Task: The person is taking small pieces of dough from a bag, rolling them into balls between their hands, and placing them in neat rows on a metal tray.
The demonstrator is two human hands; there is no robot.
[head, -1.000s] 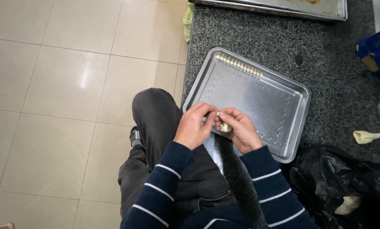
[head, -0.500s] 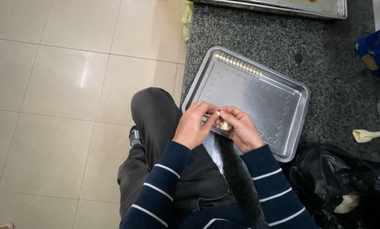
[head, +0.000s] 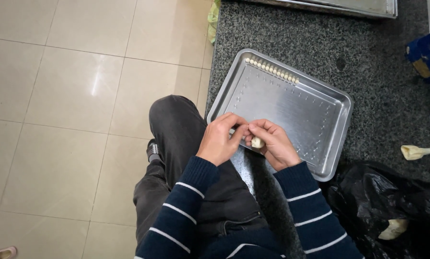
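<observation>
My left hand (head: 220, 139) and my right hand (head: 271, 143) meet over the near corner of a shiny metal tray (head: 315, 115) on a dark granite counter. Between the fingertips of both hands is a small pale lump of dough (head: 257, 142); the right hand cups it and the left thumb and fingers pinch at its edge. Along the tray's far rim lies a neat row of several small pale pieces (head: 271, 70). Both sleeves are dark blue with white stripes.
A black plastic bag (head: 397, 206) with a pale lump in it sits at the right. A pale dough-covered tool (head: 418, 152) lies on the counter (head: 368, 57). A blue container (head: 428, 55) and another tray (head: 349, 5) stand farther back. Beige tiled floor (head: 71, 96) lies left, my knee over it.
Nothing has clearly moved; my fingers keep working the small dough piece in the same spot over the tray's near corner.
</observation>
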